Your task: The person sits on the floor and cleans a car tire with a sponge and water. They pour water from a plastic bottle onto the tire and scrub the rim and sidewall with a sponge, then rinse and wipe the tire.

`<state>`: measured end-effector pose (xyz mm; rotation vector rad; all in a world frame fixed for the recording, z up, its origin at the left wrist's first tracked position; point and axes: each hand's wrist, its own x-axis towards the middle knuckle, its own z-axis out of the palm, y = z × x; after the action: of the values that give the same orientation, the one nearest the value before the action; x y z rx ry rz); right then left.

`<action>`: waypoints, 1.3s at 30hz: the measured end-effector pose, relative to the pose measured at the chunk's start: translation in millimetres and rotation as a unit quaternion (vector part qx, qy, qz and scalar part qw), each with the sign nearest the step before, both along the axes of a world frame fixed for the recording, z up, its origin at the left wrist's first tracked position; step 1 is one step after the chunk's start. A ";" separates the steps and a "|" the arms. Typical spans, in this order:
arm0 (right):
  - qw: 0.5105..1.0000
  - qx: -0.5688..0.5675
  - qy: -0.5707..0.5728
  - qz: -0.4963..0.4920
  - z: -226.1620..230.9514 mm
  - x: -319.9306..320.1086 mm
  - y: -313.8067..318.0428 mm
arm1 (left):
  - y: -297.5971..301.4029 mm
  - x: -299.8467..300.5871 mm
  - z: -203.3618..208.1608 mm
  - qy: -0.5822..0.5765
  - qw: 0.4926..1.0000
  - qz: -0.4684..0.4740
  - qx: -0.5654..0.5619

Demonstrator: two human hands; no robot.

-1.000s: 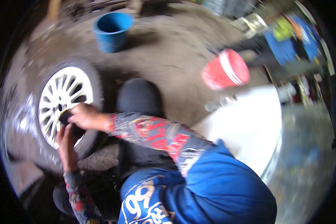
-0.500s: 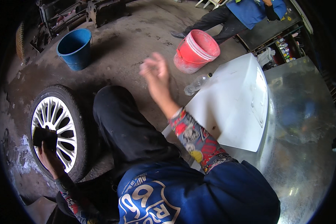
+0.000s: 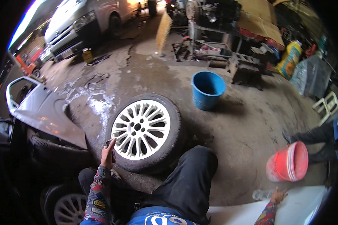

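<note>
The person's left hand grasped a small, dark, flat pad beside the lower-left edge of a white multi-spoke wheel with a black rubber tyre, which lay on the floor. The right hand was at a smooth white panel, just beside a clear plastic bottle; whether its fingers were clenched or released could not be told.

Matt rubber tyre surrounds the smooth rim.

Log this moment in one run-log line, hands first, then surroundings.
left hand: holds thin dark piece by wheel | right hand: near clear bottle and white panel | around: blue bucket, red bucket
</note>
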<state>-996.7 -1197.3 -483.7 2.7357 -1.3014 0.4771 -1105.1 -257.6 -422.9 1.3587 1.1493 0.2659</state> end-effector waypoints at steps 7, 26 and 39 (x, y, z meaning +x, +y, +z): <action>0.995 0.050 0.085 0.029 -68.9 4.3 -51.7 | 3.1 -39.3 15.0 -0.048 0.995 0.030 -0.078; 0.834 0.065 -0.264 0.480 108.1 118.4 197.6 | 47.4 2.6 57.1 -0.063 0.998 -0.001 0.003; 0.361 0.570 -0.463 0.575 267.0 156.6 666.7 | 5.8 -1.2 80.8 -0.205 0.967 -0.052 -0.141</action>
<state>-840.1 -530.7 -216.8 4.0583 2.0016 1.9622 -1106.2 -251.9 -342.1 1.0467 0.7353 0.2806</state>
